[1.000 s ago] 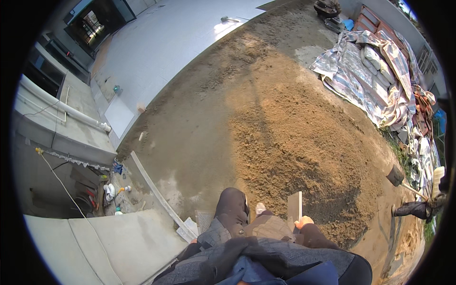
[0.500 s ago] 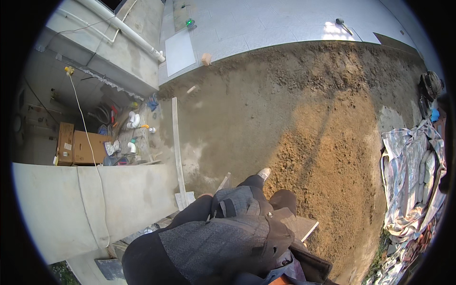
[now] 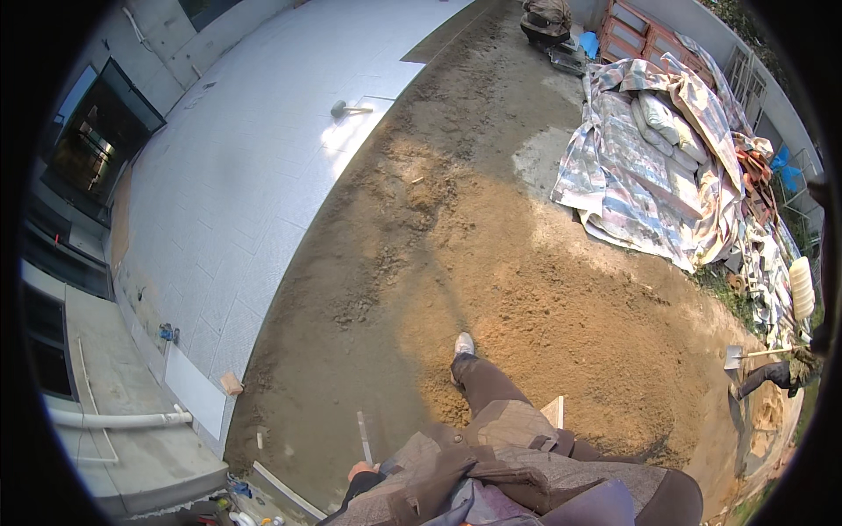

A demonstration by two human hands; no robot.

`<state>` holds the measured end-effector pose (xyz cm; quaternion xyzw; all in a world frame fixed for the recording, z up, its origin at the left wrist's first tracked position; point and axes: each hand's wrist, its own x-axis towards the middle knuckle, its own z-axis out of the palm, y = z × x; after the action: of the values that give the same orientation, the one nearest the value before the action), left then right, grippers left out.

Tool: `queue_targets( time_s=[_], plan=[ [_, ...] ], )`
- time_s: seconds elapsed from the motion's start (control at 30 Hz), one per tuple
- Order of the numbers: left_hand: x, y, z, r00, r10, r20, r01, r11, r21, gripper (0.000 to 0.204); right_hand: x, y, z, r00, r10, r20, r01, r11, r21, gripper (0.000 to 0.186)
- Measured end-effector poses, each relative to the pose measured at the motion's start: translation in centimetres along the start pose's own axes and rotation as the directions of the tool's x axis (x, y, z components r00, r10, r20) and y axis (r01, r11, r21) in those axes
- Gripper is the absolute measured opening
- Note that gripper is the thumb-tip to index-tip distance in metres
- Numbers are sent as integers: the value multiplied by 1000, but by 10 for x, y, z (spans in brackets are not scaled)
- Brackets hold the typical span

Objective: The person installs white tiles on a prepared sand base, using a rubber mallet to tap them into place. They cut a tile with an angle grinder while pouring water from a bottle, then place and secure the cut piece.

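Note:
My left hand, in a dark sleeve, is low at the left of my body, over the smooth grey mortar bed. Its fingers appear closed at the near end of a flat, narrow, pale tool, seen nearly edge-on; its handle is hidden. My right hand is hidden behind my clothing. Beside my right leg a pale wooden board sticks out, its lower part covered. My shoe rests on the edge of the loose brown sand.
Grey paving lies at the left, with a mallet, a wooden block and a small green-lit device. A long straight strip lies on the mortar. A striped tarp covers bags; another person stands near a shovel.
My view has swung to the right, bringing the tarp and the other person with the shovel into sight. The left hand remains beside the flat tool, now lower in view.

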<state>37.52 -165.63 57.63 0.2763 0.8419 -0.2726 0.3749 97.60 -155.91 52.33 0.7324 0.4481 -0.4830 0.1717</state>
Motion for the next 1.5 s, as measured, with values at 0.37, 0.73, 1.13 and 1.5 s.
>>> queue_targets(
  time_s=[0.37,0.73,1.13,1.5],
  plan=[
    [184,258,-243,929,345,138,-364,917,163,48,111,-193,-266,981,109,-163,-103,993,49,47],
    [331,594,-491,941,331,71,-337,938,87,34,292,-372,-499,965,235,-121,-225,970,90,51],
    [343,963,-775,982,183,38,-187,940,286,56,572,-502,-751,984,156,90,-168,975,146,54],
    [449,1244,-964,891,432,144,-455,856,246,45,767,-685,-1133,977,148,-151,-142,989,49,48]
  ],
)
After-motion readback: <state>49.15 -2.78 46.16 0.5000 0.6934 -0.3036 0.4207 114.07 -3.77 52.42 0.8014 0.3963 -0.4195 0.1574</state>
